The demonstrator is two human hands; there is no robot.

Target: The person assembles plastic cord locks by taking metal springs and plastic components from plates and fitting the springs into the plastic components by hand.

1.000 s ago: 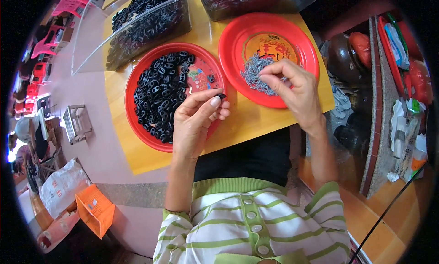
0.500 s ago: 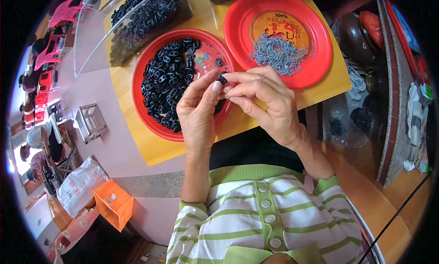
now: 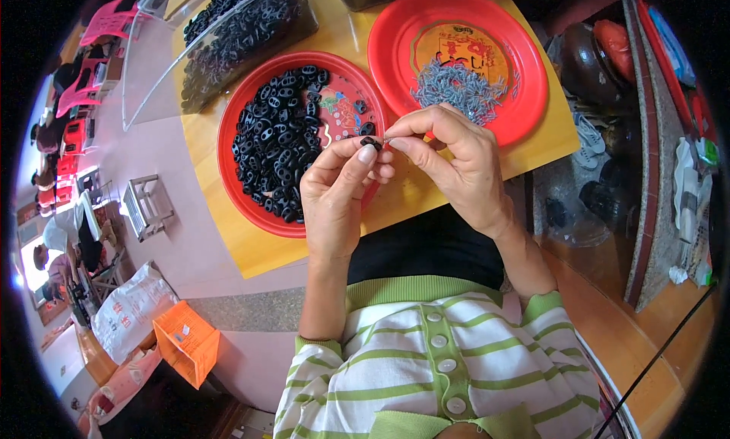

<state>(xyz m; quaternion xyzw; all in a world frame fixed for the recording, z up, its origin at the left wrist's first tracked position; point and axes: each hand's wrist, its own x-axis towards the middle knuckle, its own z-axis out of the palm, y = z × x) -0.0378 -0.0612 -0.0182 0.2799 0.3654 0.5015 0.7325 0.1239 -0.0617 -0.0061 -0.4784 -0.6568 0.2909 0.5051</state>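
Observation:
Pinched between my left hand's (image 3: 333, 195) thumb and fingers is a small black plastic piece (image 3: 370, 143). Thumb and forefinger of my right hand (image 3: 465, 165) close on a thin metal screw (image 3: 388, 139), its end against or very near that piece; actual contact is too small to make out. Under and left of my hands, a red basin (image 3: 226, 184) holds a heap of black two-holed plastic pieces (image 3: 274, 138). Behind my right hand lies a red plate (image 3: 534, 97) with a pile of grey screws (image 3: 464, 93).
Both red dishes sit on a yellow table (image 3: 544, 151). A clear bin (image 3: 255, 39) full of black pieces stands at the back left. Farther left are a metal stool (image 3: 148, 208), a white sack (image 3: 133, 313) and an orange basket (image 3: 186, 341). Sandals (image 3: 589, 141) lie at right.
My right hand has drawn slightly away from the left, and a screw now shows between its fingertips. The black piece has come slightly lower in my left hand.

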